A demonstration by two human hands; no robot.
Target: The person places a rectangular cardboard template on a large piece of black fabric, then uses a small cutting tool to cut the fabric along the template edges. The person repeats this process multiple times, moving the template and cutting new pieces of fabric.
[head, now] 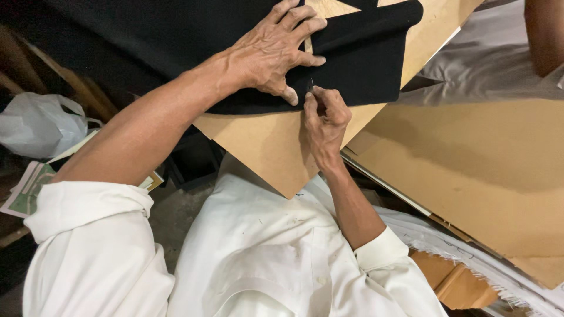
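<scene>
A black cloth (pixel 364 53) lies spread over a brown board (pixel 270 144) whose corner points toward me. My left hand (pixel 273 50) lies flat on the cloth with fingers spread, pressing it down near its lower edge. My right hand (pixel 325 117) is pinched shut on a small thin dark tool (pixel 311 86), too small to identify, whose tip touches the cloth edge just beside my left thumb. Both white sleeves are rolled up.
A second, larger brown board (pixel 470 170) lies to the right. Grey fabric (pixel 487 64) sits at the upper right, where another person's arm (pixel 543 32) shows. A white plastic bag (pixel 35 123) and printed paper (pixel 26 191) lie at the left. Frayed white cloth (pixel 470 252) hangs lower right.
</scene>
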